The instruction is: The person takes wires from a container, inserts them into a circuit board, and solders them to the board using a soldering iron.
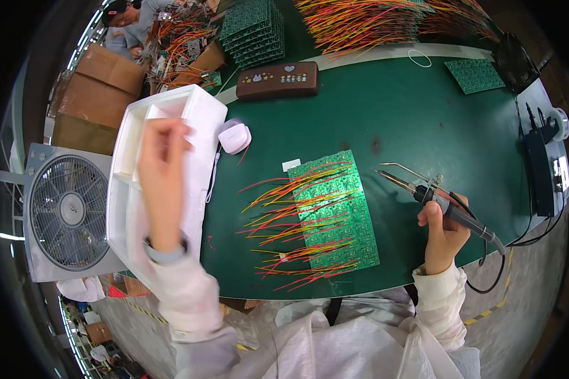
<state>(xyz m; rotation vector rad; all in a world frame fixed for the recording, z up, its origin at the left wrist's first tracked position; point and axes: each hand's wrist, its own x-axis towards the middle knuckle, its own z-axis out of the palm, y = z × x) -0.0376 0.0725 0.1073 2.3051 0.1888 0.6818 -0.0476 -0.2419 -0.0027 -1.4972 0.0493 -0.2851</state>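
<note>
My left hand [161,177] reaches over the white foam tray [199,120] at the left of the green table, fingers together and pointing into a compartment; whether it holds anything there I cannot tell. My right hand [441,237] grips a soldering iron [437,199] by its dark handle, tip pointing left toward the green circuit board panel [338,211]. The panel lies flat in the middle of the table. Several red, yellow and orange wires [284,208] stick out from its left side.
A brown case [277,80] and a small white and pink box [234,137] lie behind the panel. Stacked circuit boards [254,31], wire bundles [367,22], one loose board [474,74], a soldering station [540,167] at right, a fan [62,211] at left. Another person [129,19] works far back.
</note>
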